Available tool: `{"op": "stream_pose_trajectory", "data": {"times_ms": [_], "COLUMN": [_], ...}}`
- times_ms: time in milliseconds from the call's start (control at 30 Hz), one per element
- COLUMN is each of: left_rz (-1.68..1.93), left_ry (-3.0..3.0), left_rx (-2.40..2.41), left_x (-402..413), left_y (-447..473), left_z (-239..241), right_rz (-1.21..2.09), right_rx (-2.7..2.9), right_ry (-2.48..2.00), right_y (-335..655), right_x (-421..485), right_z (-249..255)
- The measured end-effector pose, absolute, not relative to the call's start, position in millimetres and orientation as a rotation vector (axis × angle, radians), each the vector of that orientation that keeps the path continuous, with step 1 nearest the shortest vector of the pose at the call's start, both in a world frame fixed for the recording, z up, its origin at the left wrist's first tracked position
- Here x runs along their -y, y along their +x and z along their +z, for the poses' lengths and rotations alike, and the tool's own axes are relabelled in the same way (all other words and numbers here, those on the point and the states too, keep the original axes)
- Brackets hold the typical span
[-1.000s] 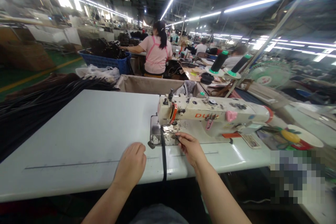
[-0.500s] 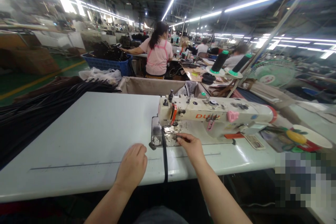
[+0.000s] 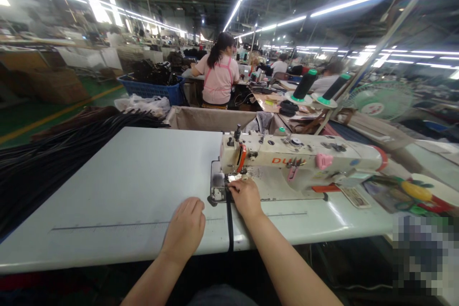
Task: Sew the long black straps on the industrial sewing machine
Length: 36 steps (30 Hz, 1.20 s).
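Black flat strap (image 3: 230,227), lower centre, on smooth worktop (image 3: 143,172); right fingers (image 3: 235,185) bunched beside it, left fingers (image 3: 193,205) curled; grips unclear.

Right grip (image 3: 247,197) at the black strap (image 3: 230,227) by the sewing machine (image 3: 308,148), left grip (image 3: 187,222) resting on the white table (image 3: 143,167)

Bare hands (image 3: 246,197) with short, rounded fingers join bare, smooth forearms (image 3: 287,259); a curved patch of dark bluish-grey clothing (image 3: 222,295) shows below.
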<state>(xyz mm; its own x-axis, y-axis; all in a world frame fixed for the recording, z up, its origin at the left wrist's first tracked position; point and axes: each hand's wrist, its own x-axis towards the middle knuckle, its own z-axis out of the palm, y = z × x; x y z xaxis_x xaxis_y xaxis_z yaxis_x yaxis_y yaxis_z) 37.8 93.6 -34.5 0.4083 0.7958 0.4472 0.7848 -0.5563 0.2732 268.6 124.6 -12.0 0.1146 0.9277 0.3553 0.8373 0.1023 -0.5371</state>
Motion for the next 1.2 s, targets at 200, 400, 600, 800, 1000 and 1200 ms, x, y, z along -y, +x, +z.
{"op": "stream_pose_trajectory", "data": {"times_ms": [200,400,600,800,1000,1200], "left_rz": [0.843,0.877,0.873,0.856,0.866,0.872], "left_ry": [2.61,2.611,2.606,2.607,2.624,2.62], "left_rx": [-1.466,-1.463,-1.464,-1.464,-1.473,-1.48], "left_x": [-93.0,-92.8,-92.5,-94.0,-94.0,-92.7], "left_y": [38.4,38.9,39.0,38.2,37.7,38.3], "left_z": [-33.5,-32.4,-32.4,-36.2,-35.9,-33.2], "right_rz": [-0.06,-0.262,-0.411,-0.423,-0.348,-0.302], "right_rx": [2.018,2.134,2.035,2.051,2.213,2.214], "right_ry": [-1.776,-1.858,-2.021,-1.967,-1.822,-1.897], "right_y": [270.6,284.1,308.8,292.4,263.5,273.9], "right_x": [-108.1,-101.5,-89.5,-80.6,-100.2,-109.5], "right_z": [-8.7,-2.2,7.8,13.5,2.1,1.0]}}
